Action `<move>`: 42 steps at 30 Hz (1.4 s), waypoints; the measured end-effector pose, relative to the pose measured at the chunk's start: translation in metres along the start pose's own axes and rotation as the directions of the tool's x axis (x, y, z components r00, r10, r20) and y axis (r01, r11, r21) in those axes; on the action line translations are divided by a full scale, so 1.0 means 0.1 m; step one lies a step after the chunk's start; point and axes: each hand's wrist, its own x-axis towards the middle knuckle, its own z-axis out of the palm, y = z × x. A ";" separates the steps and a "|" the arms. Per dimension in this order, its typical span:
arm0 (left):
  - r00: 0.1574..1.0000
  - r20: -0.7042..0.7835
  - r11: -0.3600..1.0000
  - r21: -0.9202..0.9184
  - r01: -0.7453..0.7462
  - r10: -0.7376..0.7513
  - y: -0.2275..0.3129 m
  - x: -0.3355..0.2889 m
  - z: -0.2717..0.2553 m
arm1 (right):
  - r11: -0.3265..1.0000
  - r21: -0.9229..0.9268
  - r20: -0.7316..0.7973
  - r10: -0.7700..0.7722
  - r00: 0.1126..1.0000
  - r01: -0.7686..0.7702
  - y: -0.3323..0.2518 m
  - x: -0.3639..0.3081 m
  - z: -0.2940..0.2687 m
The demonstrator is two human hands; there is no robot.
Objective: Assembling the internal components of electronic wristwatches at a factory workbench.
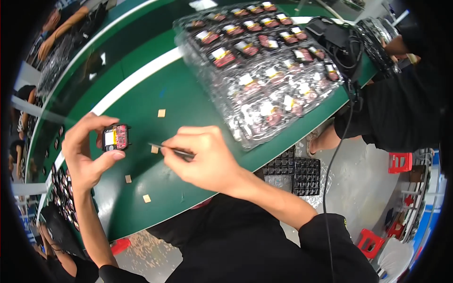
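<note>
My left hand [84, 153] pinches a small black watch-like case [116, 137] by its edges, with thumb and fingers. The case's open side shows a red circuit board, a white block and a yellow strip. In my right hand [207, 155] is a thin dark pair of tweezers [182, 152], pointing left toward the case. The tips hover by a small tan square [155, 149]; whether they touch it I cannot tell. Other tan squares [162, 113] lie apart on the green table [165, 174].
A clear plastic tray [218, 96] with several similar cases lies at the far right. Beside it are a black bag and cable [337, 45]. A person's dark clothing [391, 108] is at the right. More cases [61, 188] sit at the left; black trays [306, 177] lie on the floor.
</note>
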 end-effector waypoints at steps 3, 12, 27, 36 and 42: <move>0.962 0.151 0.973 -0.056 -0.223 0.229 0.52 0.77 0.44 | 0.999 -0.036 0.008 0.007 1.000 -0.007 0.00 -0.01 -0.12; 0.665 0.454 0.752 -0.018 -0.658 0.593 1.03 2.27 2.19 | 0.997 0.061 0.065 0.049 0.997 -0.053 -0.02 0.01 -0.04; 0.756 0.305 0.781 0.057 -0.622 0.579 0.82 1.73 1.60 | 0.999 -0.038 0.098 0.000 0.995 0.004 -0.07 -0.01 -0.10; 0.983 -0.095 0.697 0.716 -0.044 0.160 -1.11 0.75 -0.36 | 0.994 -0.105 0.131 0.017 0.991 -0.003 -0.20 0.00 -0.11; 0.680 -0.494 0.341 0.610 0.715 -0.542 -2.07 -0.51 -1.51 | 0.991 -0.127 0.157 -0.007 0.988 0.028 -0.19 0.01 -0.10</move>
